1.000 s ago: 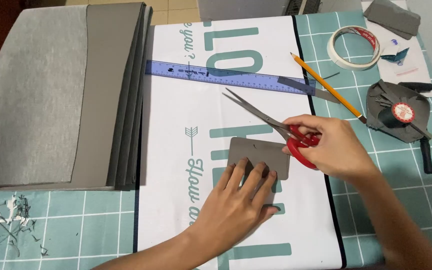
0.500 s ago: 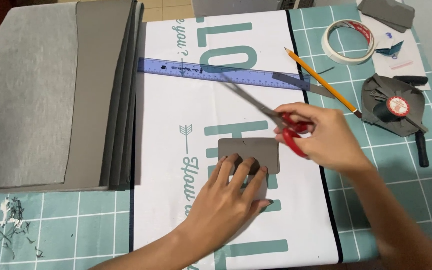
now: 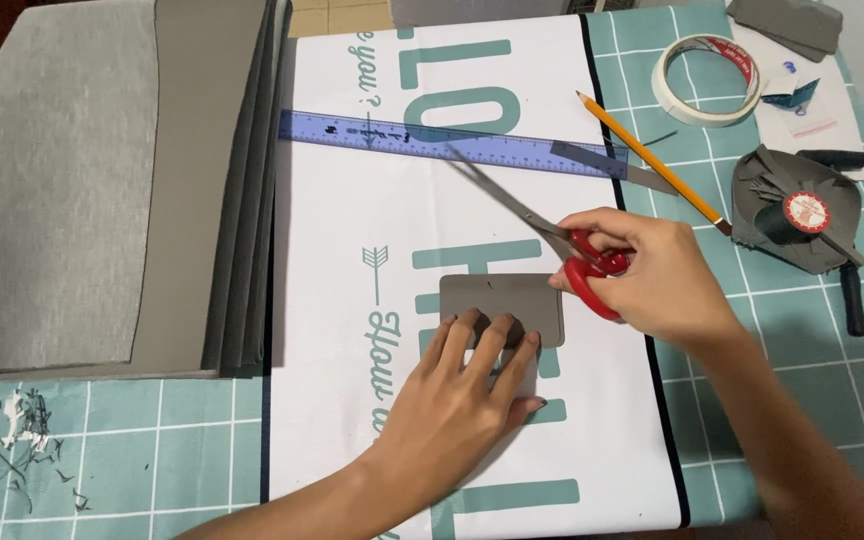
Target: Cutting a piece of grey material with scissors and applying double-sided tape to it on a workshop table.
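Note:
My left hand (image 3: 462,400) lies flat with fingers spread, its fingertips pressing the near edge of a small grey rectangle with rounded corners (image 3: 502,300) on a white banner (image 3: 352,290). My right hand (image 3: 652,275) grips red-handled scissors (image 3: 542,235) just right of the rectangle. The closed blades point up and to the left, toward a blue ruler (image 3: 432,140).
A stack of grey sheets (image 3: 102,190) fills the left. A yellow pencil (image 3: 647,160), a tape roll (image 3: 707,80), grey scraps with a round red-and-white thing (image 3: 802,210) and a black handle (image 3: 852,300) lie right. Cut slivers (image 3: 12,450) litter the green cutting mat.
The view has shifted slightly. My right hand with the scissors has moved a little up and away from the rectangle. My left hand stays on the grey piece.

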